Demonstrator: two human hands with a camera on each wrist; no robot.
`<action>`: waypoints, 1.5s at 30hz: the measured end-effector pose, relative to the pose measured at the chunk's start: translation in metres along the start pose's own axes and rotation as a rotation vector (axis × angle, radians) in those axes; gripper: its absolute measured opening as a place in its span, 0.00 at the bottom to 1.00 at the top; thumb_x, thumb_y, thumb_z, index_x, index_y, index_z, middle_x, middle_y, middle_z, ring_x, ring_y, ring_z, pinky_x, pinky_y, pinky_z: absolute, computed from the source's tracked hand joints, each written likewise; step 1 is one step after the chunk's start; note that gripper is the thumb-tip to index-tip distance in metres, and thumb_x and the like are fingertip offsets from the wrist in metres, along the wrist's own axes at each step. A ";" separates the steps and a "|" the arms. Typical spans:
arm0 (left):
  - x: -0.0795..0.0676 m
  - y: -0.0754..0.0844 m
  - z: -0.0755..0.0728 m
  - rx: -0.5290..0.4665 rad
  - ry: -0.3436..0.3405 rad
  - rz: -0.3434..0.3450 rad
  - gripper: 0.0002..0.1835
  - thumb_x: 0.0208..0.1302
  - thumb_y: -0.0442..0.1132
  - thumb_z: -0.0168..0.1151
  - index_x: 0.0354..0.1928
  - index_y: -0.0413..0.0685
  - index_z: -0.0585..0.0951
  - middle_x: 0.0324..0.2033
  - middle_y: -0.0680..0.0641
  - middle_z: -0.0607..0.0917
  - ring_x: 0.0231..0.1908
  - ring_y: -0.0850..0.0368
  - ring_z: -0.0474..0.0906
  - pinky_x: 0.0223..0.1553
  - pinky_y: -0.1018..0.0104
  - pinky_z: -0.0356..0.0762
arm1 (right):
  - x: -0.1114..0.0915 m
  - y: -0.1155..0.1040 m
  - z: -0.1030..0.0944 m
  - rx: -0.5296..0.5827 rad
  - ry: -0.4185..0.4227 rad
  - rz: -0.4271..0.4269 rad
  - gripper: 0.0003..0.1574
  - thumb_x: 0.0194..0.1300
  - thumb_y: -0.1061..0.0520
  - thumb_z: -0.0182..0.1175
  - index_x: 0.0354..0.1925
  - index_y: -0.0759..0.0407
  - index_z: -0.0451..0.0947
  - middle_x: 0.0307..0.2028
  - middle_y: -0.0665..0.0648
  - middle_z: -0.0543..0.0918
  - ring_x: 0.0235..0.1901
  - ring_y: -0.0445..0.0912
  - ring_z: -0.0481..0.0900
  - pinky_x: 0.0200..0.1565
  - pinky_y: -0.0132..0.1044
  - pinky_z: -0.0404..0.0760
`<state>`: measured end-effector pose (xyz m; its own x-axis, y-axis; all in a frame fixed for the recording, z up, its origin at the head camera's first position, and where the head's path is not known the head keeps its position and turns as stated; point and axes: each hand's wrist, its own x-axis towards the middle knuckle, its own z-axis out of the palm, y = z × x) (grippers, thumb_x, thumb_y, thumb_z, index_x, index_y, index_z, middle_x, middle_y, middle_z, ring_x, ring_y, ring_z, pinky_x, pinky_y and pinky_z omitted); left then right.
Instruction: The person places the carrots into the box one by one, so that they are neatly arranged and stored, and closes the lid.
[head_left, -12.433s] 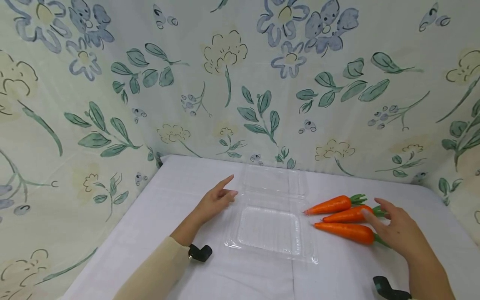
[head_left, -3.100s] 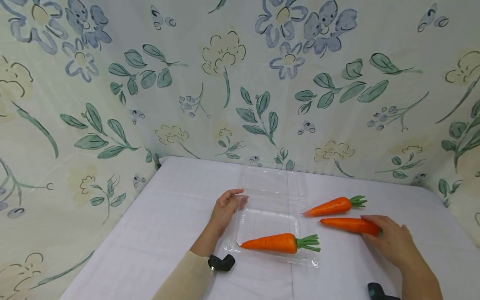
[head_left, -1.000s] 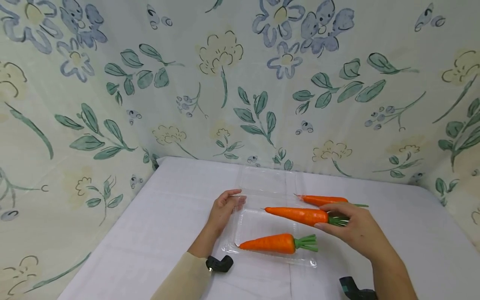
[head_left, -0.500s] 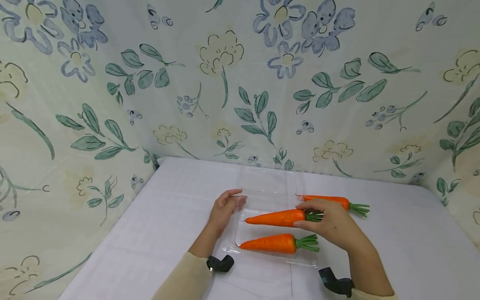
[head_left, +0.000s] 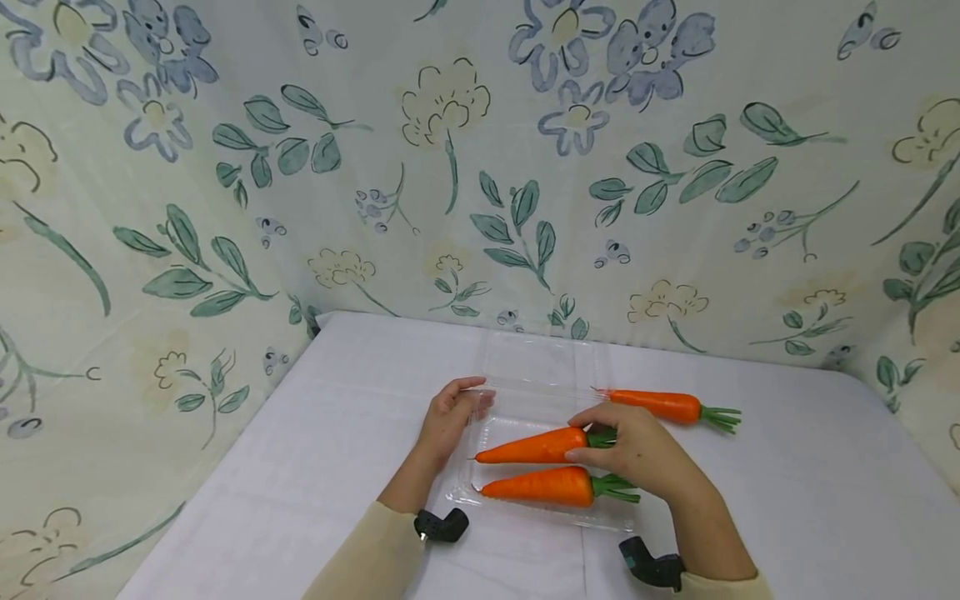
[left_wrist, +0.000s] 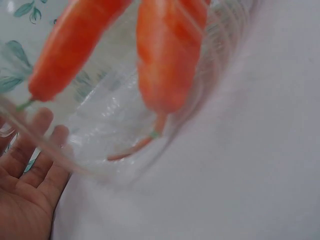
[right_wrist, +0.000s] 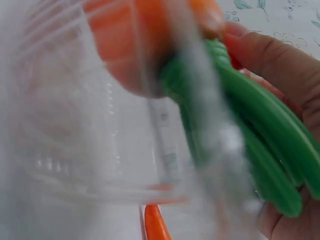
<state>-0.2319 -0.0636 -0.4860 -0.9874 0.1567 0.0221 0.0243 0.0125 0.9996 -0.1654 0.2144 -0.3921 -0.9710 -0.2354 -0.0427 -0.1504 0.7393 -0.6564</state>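
Observation:
A clear plastic clamshell container (head_left: 600, 522) lies with its lid (head_left: 528, 358) folded back on the white cloth. My right hand (head_left: 637, 446) pinches a carrot (head_left: 525, 448) by its crown between thumb and fingers, low over the container's tray. Nearer to me, a second carrot (head_left: 536, 486) rests in the tray, its green top reaching over the right rim. At the container's left edge, my left hand (head_left: 447, 421) touches the plastic; the left wrist view shows its fingers (left_wrist: 40, 165) extended behind the clear rim. Green stems (right_wrist: 265, 125) fill much of the right wrist view.
A third carrot (head_left: 663, 406) lies on the cloth at the container's back right, its tip by the lid. Black wrist devices (head_left: 441, 526) sit on both wrists. A floral curtain (head_left: 480, 167) hangs behind the white-covered table (head_left: 360, 367).
My right hand has carried its carrot left and toward me, from above the right side of the container to beside the other carrot. The left hand stays at the container's edge.

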 end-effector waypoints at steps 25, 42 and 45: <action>0.000 0.000 0.000 -0.005 0.007 -0.009 0.20 0.76 0.44 0.51 0.65 0.48 0.76 0.56 0.44 0.87 0.57 0.49 0.85 0.62 0.56 0.80 | 0.005 0.000 0.011 -0.083 -0.064 0.069 0.23 0.57 0.43 0.75 0.51 0.44 0.86 0.50 0.47 0.87 0.53 0.47 0.81 0.60 0.57 0.81; 0.000 -0.001 0.001 -0.006 0.008 0.004 0.21 0.76 0.44 0.52 0.65 0.46 0.76 0.56 0.43 0.87 0.57 0.49 0.85 0.63 0.56 0.80 | 0.002 0.004 0.003 -0.062 -0.035 0.017 0.25 0.62 0.41 0.71 0.54 0.47 0.85 0.51 0.47 0.87 0.54 0.48 0.81 0.59 0.56 0.81; 0.000 0.000 0.001 -0.003 0.006 0.007 0.21 0.77 0.44 0.51 0.65 0.45 0.75 0.56 0.43 0.87 0.57 0.48 0.84 0.63 0.56 0.80 | 0.001 0.004 0.001 -0.040 -0.042 0.024 0.24 0.62 0.41 0.71 0.54 0.47 0.85 0.50 0.47 0.87 0.52 0.46 0.82 0.58 0.54 0.83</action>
<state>-0.2315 -0.0622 -0.4864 -0.9882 0.1504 0.0287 0.0303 0.0081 0.9995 -0.1673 0.2169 -0.3954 -0.9658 -0.2433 -0.0899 -0.1359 0.7696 -0.6239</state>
